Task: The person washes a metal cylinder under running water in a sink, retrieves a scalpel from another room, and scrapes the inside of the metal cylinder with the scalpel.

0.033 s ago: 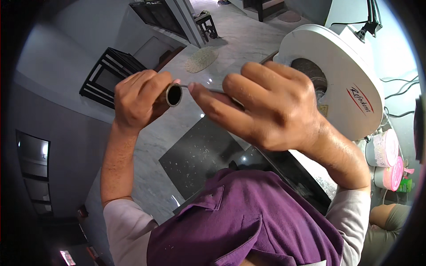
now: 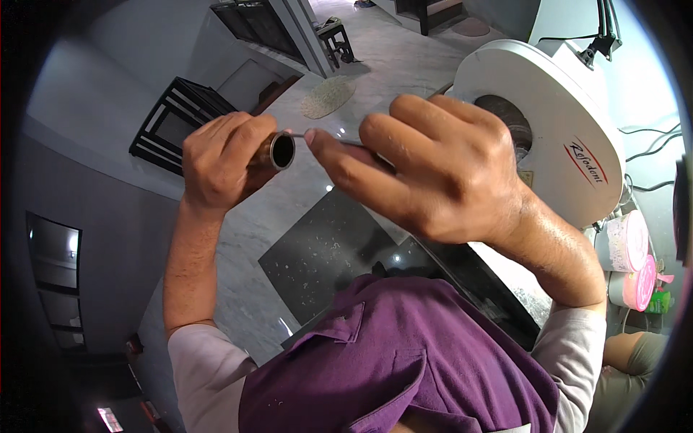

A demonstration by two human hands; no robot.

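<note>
My left hand [image 2: 220, 162] is closed around a short dark brown tube [image 2: 280, 151], held up in front of me with its open end facing right. My right hand [image 2: 433, 173] pinches a thin metal rod-like tool [image 2: 339, 142], whose tip sits at the tube's mouth. Whether the tip goes inside the tube is not clear. Both hands are raised above my purple shirt [image 2: 390, 361], a few finger-widths apart.
A large white round machine [image 2: 556, 123] with a dark opening stands behind my right hand, on a dark counter [image 2: 469, 270]. Pink and white containers [image 2: 632, 249] sit at the right. Below lies a marble floor with a dark square inlay [image 2: 325, 252], a black rack [image 2: 177, 123] and an oval mat [image 2: 328, 96].
</note>
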